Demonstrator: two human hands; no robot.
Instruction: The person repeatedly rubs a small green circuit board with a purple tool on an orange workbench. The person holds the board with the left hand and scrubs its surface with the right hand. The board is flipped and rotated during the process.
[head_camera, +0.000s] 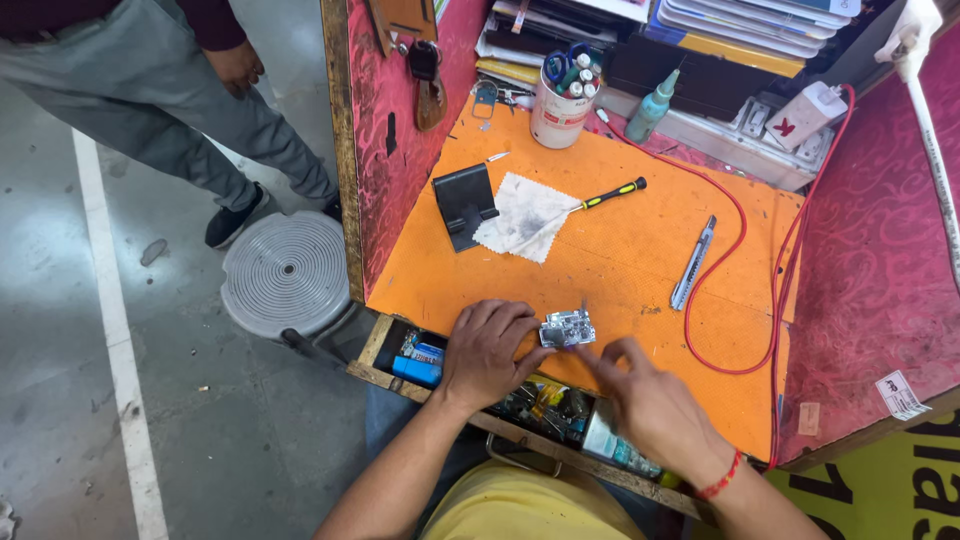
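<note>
From the head view, the left hand (487, 352) pinches a small circuit board (567, 329) in a narrow grip at the near edge of the orange counter (620, 250), while the right hand (650, 400) rests its fingertips beside the board, holding nothing. Just below sits an open drawer (420, 358) of parts. A slipped pinch could likely drop the board in there.

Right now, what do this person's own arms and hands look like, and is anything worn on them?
Both forearms are bare, with no sleeves reaching them and no gloves. The left hand wears nothing visible. The right hand has a thin red thread band tied around its wrist. No rings or watch show.
</note>
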